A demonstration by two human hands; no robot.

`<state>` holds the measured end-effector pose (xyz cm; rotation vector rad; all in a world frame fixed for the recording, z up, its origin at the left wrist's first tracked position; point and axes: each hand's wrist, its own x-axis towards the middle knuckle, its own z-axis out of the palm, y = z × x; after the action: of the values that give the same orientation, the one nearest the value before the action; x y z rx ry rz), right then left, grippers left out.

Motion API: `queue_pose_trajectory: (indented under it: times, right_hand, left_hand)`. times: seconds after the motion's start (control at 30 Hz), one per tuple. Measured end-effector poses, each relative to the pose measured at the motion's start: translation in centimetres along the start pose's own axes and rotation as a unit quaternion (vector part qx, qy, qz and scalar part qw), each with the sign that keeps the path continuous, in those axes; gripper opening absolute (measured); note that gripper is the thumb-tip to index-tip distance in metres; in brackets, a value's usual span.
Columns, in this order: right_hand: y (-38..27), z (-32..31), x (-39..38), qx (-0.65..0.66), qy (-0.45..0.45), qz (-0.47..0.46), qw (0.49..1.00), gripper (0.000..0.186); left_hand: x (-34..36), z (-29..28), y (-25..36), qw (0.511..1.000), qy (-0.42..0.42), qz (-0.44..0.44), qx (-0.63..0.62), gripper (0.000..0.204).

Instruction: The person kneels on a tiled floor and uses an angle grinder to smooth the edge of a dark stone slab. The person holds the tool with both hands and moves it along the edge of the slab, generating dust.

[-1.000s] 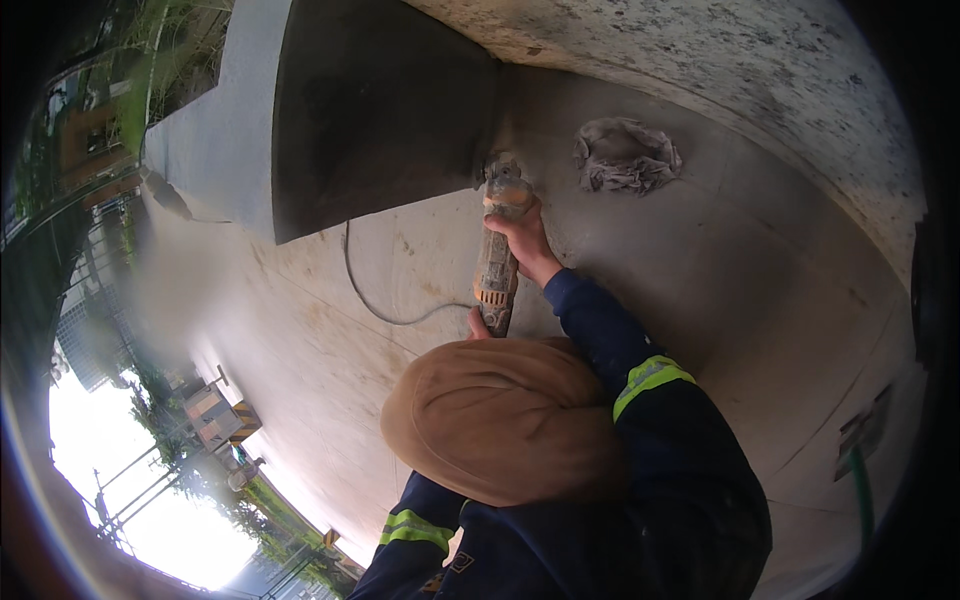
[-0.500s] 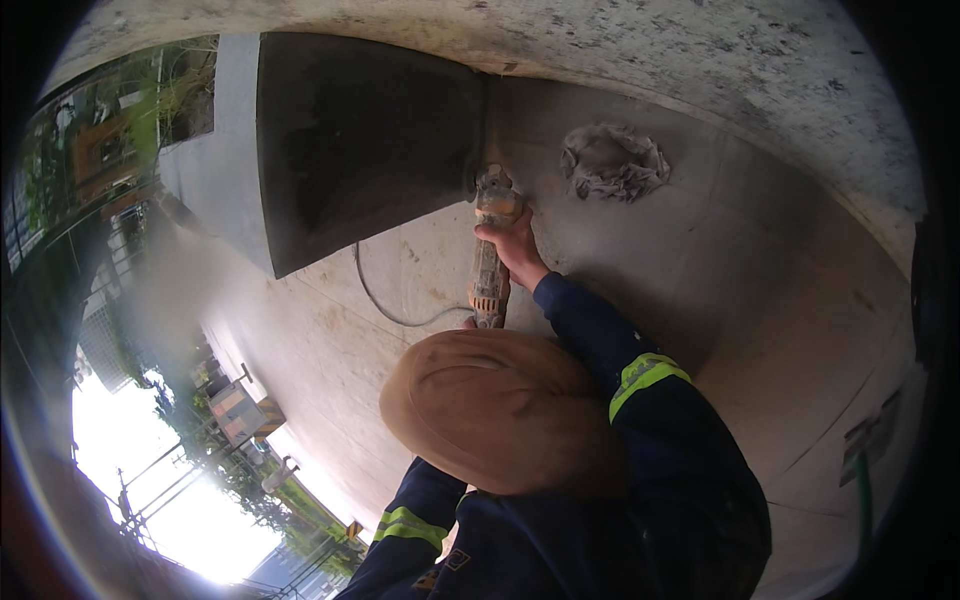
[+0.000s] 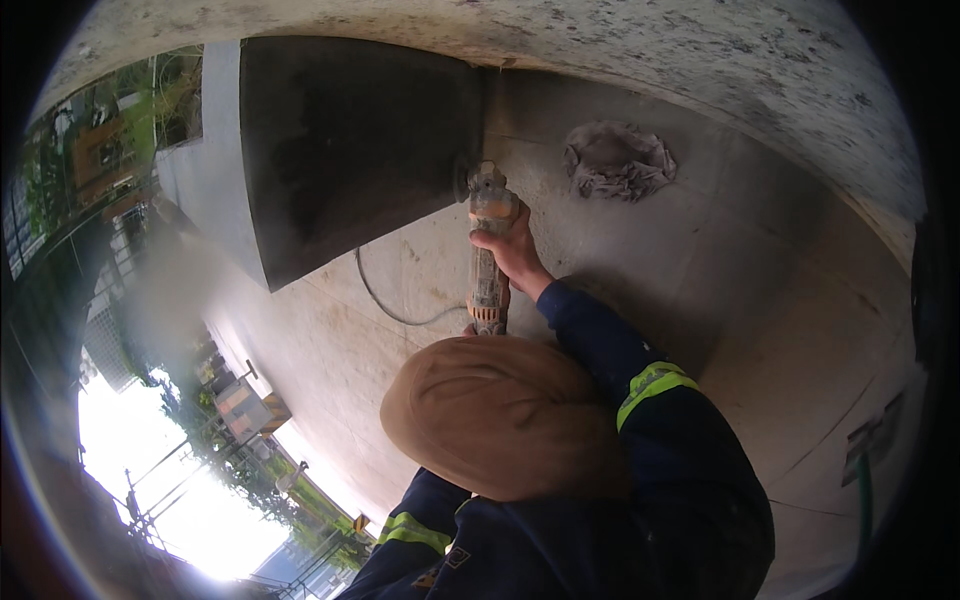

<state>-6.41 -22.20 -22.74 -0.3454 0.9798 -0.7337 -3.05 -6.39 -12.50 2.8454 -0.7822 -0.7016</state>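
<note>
My right hand point(image 3: 514, 252) is wrapped around the body of a dusty orange angle grinder point(image 3: 487, 282). Its head point(image 3: 484, 190) sits against the right edge of a dark upright slab point(image 3: 350, 150). Only a fingertip of my left hand point(image 3: 468, 328) shows, at the grinder's rear end; a rounded tan cloth hood point(image 3: 500, 415) hides the rest. Both sleeves are dark blue with yellow reflective bands.
The grinder's grey cable point(image 3: 385, 308) loops over the pale tiled surface point(image 3: 700, 270). A crumpled grey rag point(image 3: 618, 160) lies right of the grinder. A speckled concrete edge point(image 3: 700, 50) runs along the top. Dust haze point(image 3: 170, 290) drifts at left; a green hose point(image 3: 862, 500) is at right.
The grinder head has shifted a little left along the slab's edge, and my right hand moved with it. The view has tilted slightly.
</note>
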Motion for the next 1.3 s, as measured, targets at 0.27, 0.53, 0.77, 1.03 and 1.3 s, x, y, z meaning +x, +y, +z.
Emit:
queue_pose_trajectory:
  times: [0.27,0.53,0.77,1.03,1.3]
  right_hand:
    - [-0.6,0.1,-0.1,-0.023,-0.002,0.002,1.0,0.086]
    - [-1.0,0.0,0.3,-0.014,-0.004,0.021,1.0,0.09]
    - [0.0,0.9,-0.2,-0.012,0.004,0.005,1.0,0.087]
    - [-1.2,1.3,-0.4,-0.012,-0.004,-0.017,1.0,0.09]
    - [-0.5,0.6,0.7,0.027,0.015,0.026,0.999,0.084]
  left_hand:
    - [-0.1,-0.5,0.0,1.0,0.006,-0.001,0.0,0.066]
    - [-0.1,-0.4,0.2,1.0,0.007,-0.002,0.001,0.065]
    - [-0.1,-0.3,0.2,1.0,0.016,-0.003,-0.003,0.065]
    - [-0.2,0.0,0.0,1.0,0.022,-0.003,-0.005,0.064]
    - [-0.3,0.3,0.1,1.0,0.026,0.0,-0.003,0.063]
